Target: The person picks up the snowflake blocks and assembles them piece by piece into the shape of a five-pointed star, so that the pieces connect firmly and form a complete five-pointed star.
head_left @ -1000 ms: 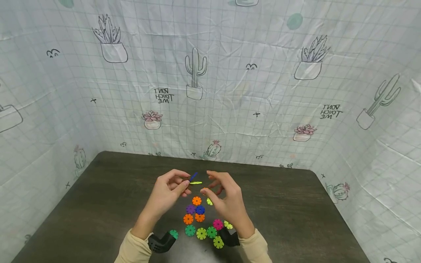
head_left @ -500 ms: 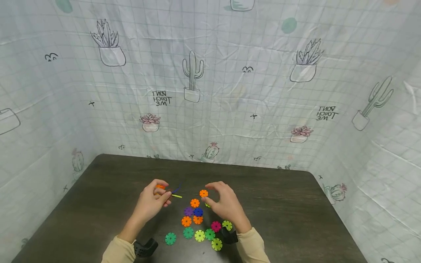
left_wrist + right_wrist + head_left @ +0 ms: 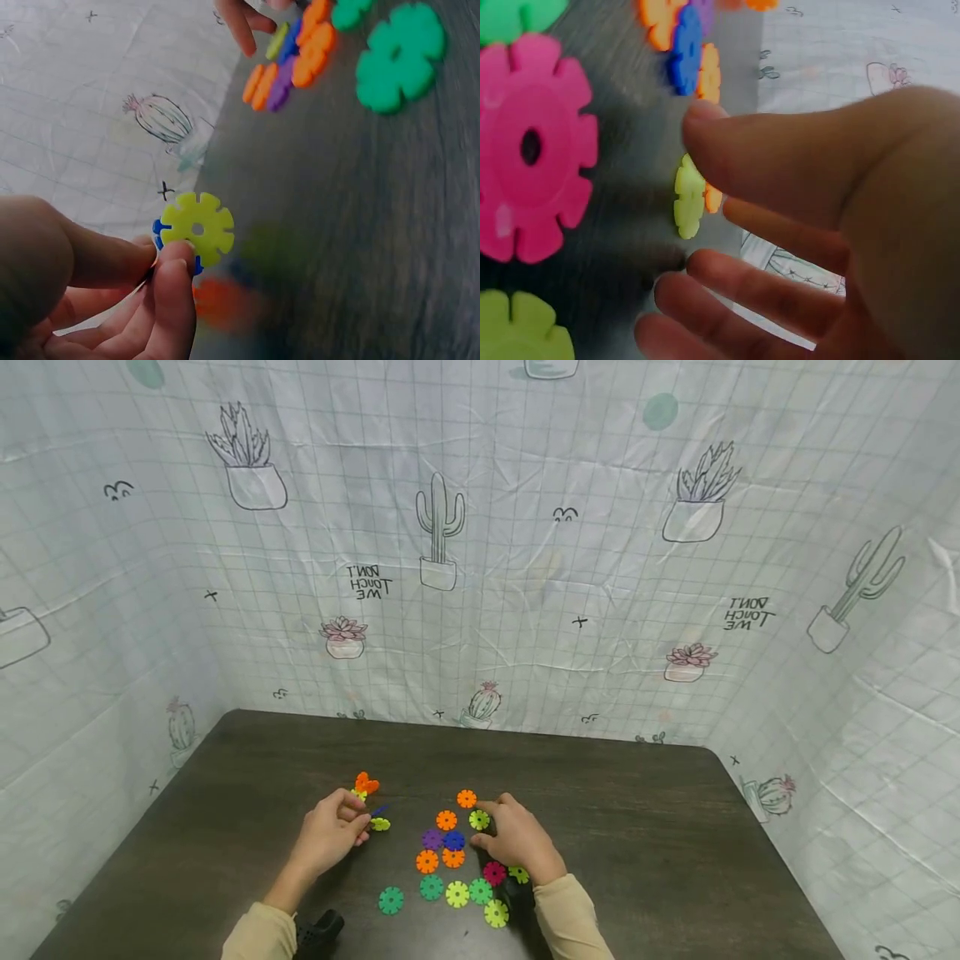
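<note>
My left hand (image 3: 327,835) pinches a pair of joined notched plastic discs between thumb and fingertips. One is a yellow disc (image 3: 214,217), the other a blue disc (image 3: 158,226) partly hidden behind it. Just beyond that hand, an orange disc cluster (image 3: 366,782) lies with a yellow-green disc (image 3: 358,794), partly covered by the fingers. Over the table's middle, my right hand (image 3: 519,842) has its thumb and fingers apart, holding nothing. Nearest to it is a flat yellow-green disc (image 3: 478,819), just off the fingertips.
Loose discs lie between the hands: an orange disc (image 3: 467,798), a purple disc (image 3: 432,839), a blue disc (image 3: 453,841), a pink disc (image 3: 494,872) and several green ones. A patterned cloth (image 3: 510,568) walls off the back and sides of the dark table (image 3: 637,827).
My left hand has moved left and nearer with the joined discs, uncovering the orange cluster. My right hand has lowered beside the yellow-green disc, its fingers still apart.
</note>
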A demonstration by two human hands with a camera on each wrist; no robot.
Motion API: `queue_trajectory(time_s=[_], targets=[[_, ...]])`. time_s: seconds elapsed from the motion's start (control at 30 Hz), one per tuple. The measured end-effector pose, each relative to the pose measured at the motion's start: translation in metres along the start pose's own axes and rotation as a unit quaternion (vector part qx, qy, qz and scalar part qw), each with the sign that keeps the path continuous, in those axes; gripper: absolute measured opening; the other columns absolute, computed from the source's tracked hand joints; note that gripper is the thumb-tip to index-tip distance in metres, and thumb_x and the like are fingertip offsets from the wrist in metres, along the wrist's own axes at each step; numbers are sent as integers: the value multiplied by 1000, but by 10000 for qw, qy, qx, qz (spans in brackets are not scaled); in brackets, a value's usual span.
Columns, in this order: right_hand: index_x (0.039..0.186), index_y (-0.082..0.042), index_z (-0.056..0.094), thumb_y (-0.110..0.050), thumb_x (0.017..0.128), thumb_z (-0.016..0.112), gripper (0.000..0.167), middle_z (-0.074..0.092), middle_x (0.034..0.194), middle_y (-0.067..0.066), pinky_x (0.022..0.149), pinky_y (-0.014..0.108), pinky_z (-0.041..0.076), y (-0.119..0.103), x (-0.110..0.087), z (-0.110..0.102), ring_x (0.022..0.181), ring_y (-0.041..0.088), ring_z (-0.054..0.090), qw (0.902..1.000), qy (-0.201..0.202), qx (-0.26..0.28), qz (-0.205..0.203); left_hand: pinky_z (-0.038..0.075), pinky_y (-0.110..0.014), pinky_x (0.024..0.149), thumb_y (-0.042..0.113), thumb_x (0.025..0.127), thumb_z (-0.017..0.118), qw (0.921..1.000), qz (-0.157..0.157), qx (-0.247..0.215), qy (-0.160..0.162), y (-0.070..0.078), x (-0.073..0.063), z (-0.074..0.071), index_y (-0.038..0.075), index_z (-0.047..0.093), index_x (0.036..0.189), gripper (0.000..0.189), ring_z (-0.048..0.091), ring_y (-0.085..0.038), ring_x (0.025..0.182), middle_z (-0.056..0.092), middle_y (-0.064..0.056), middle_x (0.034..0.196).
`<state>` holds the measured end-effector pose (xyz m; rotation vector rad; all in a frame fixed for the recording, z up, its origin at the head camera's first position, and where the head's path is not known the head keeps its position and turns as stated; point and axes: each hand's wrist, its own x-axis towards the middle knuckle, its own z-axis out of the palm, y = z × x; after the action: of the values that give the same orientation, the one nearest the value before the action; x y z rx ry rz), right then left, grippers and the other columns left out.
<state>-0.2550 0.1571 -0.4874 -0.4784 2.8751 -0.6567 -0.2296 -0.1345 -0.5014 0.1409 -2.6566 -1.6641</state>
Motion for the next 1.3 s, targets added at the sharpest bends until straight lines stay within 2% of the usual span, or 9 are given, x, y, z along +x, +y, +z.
queue_trajectory(time_s=[0.23,0.4,0.47,0.53,0.63,0.73,0.87,1.0,1.3], targets=[[118,-8,75,-23,88,80,34,64,107,12,71,43,58,2,3,11,83,25,64,9961,732,-439,-228,56,-30,59,5,94,70,9929,316,1102,302,-9,4,-2,1,64,107,15,66,-15,66,66,-12,90],[107,-9,79,-16,84,83,24,66,101,9,67,41,59,4,3,15,79,24,65,9928,1097,-406,-253,54,-47,69,9,93,70,9723,748,1990,974,-10,2,-4,-1,63,117,27,62,-27,76,58,-27,114],[104,-7,78,-14,84,84,22,65,99,9,69,43,59,5,2,15,78,24,65,9932,1096,-323,-233,53,-48,67,10,93,71,9632,922,2229,1188,-8,-1,-4,-1,63,117,28,60,-26,73,57,-28,113],[102,-5,76,-13,84,83,21,64,97,9,70,44,59,6,2,15,78,24,64,9943,1026,-230,-178,49,-42,60,12,92,73,9576,1051,2416,1168,-3,-5,-4,0,64,111,24,55,-21,65,59,-22,102],[101,-4,72,-14,85,83,21,61,96,9,68,42,57,8,3,14,75,22,60,9960,888,-81,-28,44,-34,53,20,91,76,9515,1124,2803,590,7,-13,-2,7,66,98,19,50,-15,62,59,-8,86],[99,-4,68,-16,85,83,23,59,94,8,65,38,53,11,4,13,72,20,54,9970,764,70,136,45,-34,55,33,89,79,9460,1009,3037,-516,18,-21,1,14,66,92,24,53,-15,66,59,-1,83],[97,-5,66,-16,85,83,24,57,93,8,65,37,51,14,6,12,72,19,51,9973,665,217,209,47,-41,60,40,80,85,9254,1028,3210,-1732,27,-29,8,18,64,90,33,52,-17,72,57,0,88],[95,-6,64,-15,84,84,24,56,93,8,66,38,50,14,6,11,72,20,51,9975,578,280,291,40,-37,58,33,73,91,9091,1215,3397,-2083,29,-32,17,18,60,85,37,46,-17,68,48,2,84],[95,-9,58,-14,83,84,29,51,93,7,64,37,45,12,5,9,71,22,48,9973,436,343,471,33,-32,58,21,79,88,9031,1038,3368,-2456,31,-31,25,17,55,74,34,42,-17,67,44,0,81]])
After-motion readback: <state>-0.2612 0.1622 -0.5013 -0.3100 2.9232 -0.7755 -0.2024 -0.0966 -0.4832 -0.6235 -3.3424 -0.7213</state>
